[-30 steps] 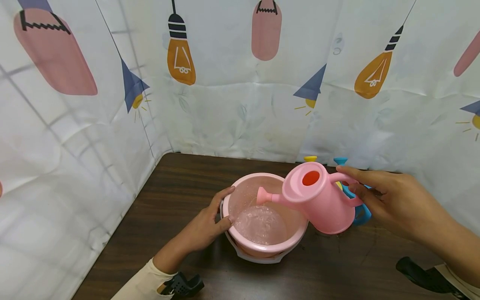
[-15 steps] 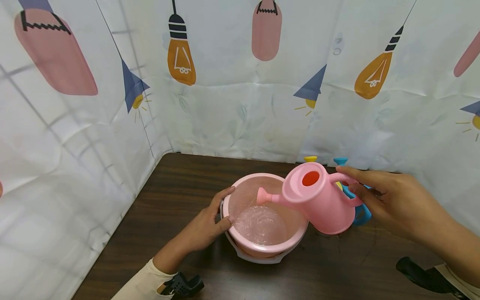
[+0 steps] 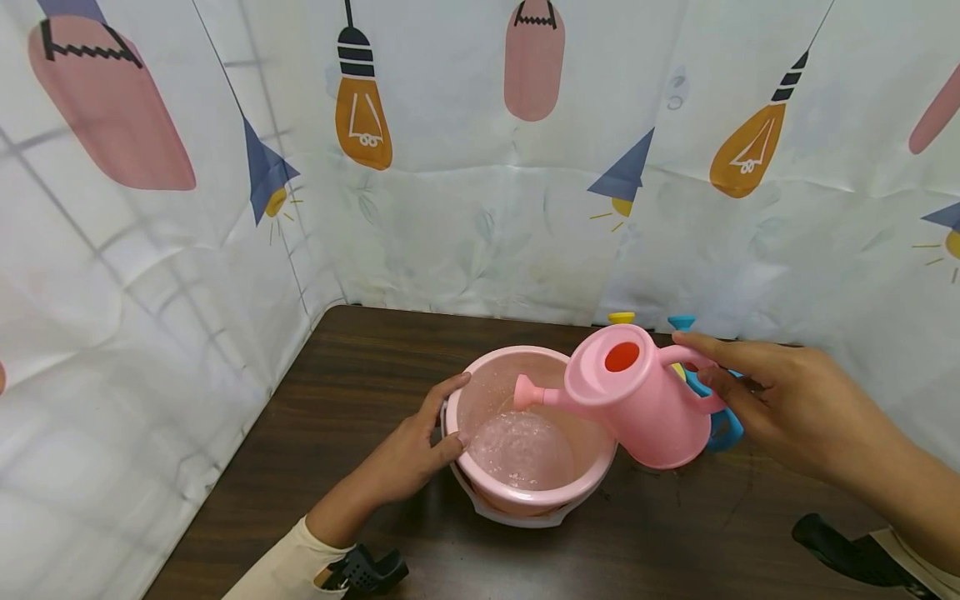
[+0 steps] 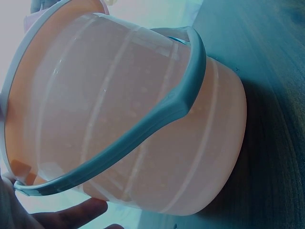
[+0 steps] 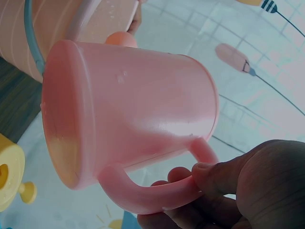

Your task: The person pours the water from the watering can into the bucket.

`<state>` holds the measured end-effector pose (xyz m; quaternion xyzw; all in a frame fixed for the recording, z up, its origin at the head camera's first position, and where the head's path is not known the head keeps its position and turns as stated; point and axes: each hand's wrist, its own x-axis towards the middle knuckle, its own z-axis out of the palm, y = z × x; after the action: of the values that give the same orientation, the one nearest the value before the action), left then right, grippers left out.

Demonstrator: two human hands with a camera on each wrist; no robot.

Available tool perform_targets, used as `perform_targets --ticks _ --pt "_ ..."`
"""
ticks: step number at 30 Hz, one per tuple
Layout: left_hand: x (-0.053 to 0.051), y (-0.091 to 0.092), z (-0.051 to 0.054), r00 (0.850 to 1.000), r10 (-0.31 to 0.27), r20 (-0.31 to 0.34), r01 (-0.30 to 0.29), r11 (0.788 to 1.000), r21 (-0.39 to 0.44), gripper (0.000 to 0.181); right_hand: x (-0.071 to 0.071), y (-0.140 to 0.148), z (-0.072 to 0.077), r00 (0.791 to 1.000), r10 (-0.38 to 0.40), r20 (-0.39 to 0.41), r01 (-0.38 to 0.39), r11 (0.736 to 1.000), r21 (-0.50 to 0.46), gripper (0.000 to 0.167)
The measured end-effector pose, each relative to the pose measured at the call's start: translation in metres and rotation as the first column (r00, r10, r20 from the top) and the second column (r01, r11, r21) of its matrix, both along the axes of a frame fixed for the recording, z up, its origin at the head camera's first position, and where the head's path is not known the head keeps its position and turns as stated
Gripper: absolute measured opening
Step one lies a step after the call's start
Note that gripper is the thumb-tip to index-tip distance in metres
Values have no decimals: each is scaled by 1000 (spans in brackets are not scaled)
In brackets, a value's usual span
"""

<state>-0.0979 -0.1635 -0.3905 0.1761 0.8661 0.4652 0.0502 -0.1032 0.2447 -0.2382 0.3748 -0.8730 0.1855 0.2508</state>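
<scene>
My left hand [image 3: 408, 458] grips the left rim of a pink bucket [image 3: 517, 495], thumb over the rim and fingers along the outside. Ripples show in the shallow water [image 3: 521, 454] inside it. My right hand [image 3: 795, 408] holds a pink watering can [image 3: 660, 417] by its handle, tilted so that the spout's rose [image 3: 527, 392] points down over the bucket's inside. A thin trickle seems to leave the rose. The left wrist view shows the bucket's ribbed side and its hanging handle [image 4: 138, 133]. Fingers and thumb curl round the can's handle [image 5: 147, 196] in the right wrist view.
Behind the pink can stand a blue watering can [image 3: 723, 431], mostly hidden, and a yellow watering can [image 5: 9, 162]. The brown wooden table [image 3: 337, 400] meets printed curtains [image 3: 465, 233] at the back and left. Small wet marks lie right of the bucket.
Both hands, the bucket and the watering can stay almost still. Only the ripples on the water in the bucket differ.
</scene>
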Motion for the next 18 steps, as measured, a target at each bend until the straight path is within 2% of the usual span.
perform_targets --ticks 18 --pt "0 1 1 1000 1 8 -2 1000 2 70 0 0 0 1000 -1 -2 1 1000 0 39"
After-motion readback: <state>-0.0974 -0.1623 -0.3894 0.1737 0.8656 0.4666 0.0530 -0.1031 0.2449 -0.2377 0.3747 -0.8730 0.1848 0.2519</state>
